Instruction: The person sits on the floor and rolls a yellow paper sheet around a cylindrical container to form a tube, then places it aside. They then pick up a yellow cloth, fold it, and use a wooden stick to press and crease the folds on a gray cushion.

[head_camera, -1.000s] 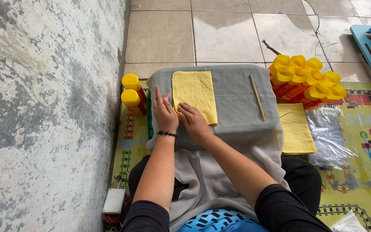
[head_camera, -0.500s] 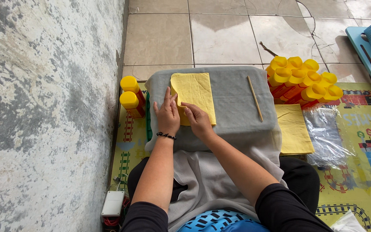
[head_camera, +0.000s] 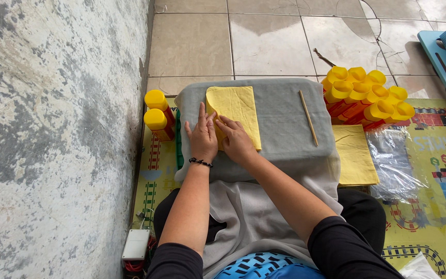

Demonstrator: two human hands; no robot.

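Left hand, right hand flat, unclenched, pressing yellow sheet (grey cloth beneath).

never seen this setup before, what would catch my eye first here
First, the yellow sheet lying on the grey cloth-covered pad in the middle, with the left hand and right hand pressed flat on its near left corner. Next, the cluster of yellow-capped rolls at the pad's right, and two more yellow-capped rolls standing at its left by the mottled wall.
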